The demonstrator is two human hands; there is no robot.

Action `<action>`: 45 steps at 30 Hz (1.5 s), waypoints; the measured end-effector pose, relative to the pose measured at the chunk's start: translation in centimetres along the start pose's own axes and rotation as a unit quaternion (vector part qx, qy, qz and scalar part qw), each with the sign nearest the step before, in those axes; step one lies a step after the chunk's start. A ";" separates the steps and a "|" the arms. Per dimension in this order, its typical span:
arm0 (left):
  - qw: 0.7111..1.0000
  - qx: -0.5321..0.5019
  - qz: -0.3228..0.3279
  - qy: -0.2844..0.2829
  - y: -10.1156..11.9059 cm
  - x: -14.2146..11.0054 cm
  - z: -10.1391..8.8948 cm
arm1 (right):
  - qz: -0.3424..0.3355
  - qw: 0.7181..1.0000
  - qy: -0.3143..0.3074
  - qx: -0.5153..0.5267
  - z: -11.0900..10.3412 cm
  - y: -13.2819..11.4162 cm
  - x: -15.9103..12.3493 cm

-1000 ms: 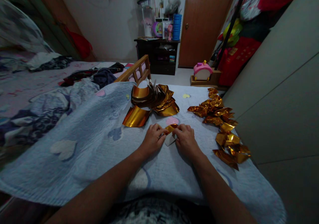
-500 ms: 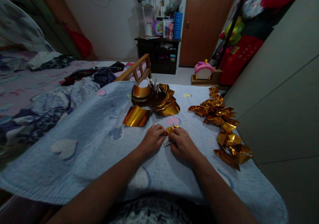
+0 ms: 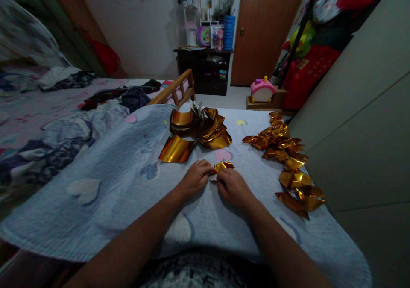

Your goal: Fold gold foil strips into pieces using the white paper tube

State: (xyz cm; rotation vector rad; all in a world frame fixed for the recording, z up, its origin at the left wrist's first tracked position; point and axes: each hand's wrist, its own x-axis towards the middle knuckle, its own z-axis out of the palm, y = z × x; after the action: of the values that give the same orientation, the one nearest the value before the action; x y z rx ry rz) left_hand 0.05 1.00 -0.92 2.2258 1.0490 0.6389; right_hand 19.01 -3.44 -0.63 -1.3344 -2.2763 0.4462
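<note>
Between my hands is a small sheet of gold foil paper [image 3: 223,166], partly folded, with a pale underside showing at its near edge. My left hand [image 3: 199,176] pinches its left end with curled fingers. My right hand [image 3: 233,185] grips the near right part, thumb and fingers closed over it. Just beyond lies a fanned stack of gold foil sheets [image 3: 205,127], with one curved sheet [image 3: 177,149] at its near left. On the right, several folded gold foil pieces [image 3: 295,178] form a loose heap along the edge.
A pale blue quilt [image 3: 121,202] with heart patterns covers the surface before me. A wooden rail [image 3: 174,87] rises at its far left, beside a bed [image 3: 64,104] with crumpled clothes. The grey cabinet [image 3: 368,151] borders the right side. A pink toy [image 3: 262,90] sits beyond.
The foil sheet between my hands shows more of its gold side on the right, and less pale underside sticks out. My right hand has shifted slightly nearer to me.
</note>
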 end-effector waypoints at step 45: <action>1.000 0.008 -0.017 -0.006 0.3 0.2 -0.1 | 0.167 0.983 0.018 -0.069 0.9 -0.5 1.2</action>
State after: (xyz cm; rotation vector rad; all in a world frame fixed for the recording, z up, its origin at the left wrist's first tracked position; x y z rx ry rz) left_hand 0.25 0.99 -0.64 2.2180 1.0885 0.6039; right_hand 17.68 -2.66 -0.90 -1.7900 -2.0898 0.3729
